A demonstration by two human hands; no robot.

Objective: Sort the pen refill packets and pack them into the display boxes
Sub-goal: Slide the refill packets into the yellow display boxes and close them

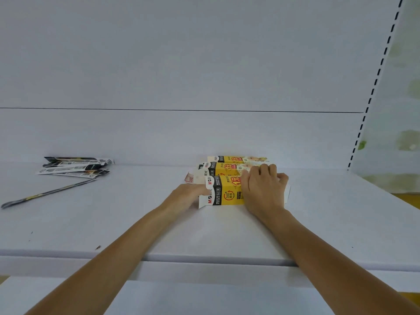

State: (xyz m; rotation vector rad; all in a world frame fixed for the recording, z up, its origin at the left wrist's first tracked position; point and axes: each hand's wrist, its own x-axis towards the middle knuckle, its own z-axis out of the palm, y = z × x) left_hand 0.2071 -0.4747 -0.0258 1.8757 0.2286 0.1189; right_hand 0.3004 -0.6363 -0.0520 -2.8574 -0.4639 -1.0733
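At twelve o'clock on the white shelf point(113, 223), three yellow-and-black cardboard display boxes point(227, 169) lie side by side, one behind another. The nearest box point(225, 196) sits between both hands. The right hand point(263, 189) lies over its right half, fingers curled round the far top edge, gripping it. The left hand point(187, 195) is against its left end with the fingertips hidden, so I cannot tell its grip. Well apart at ten o'clock lies a loose heap of black-and-white pen refill packets point(75, 167), with one single packet point(47, 192) alone nearer the front.
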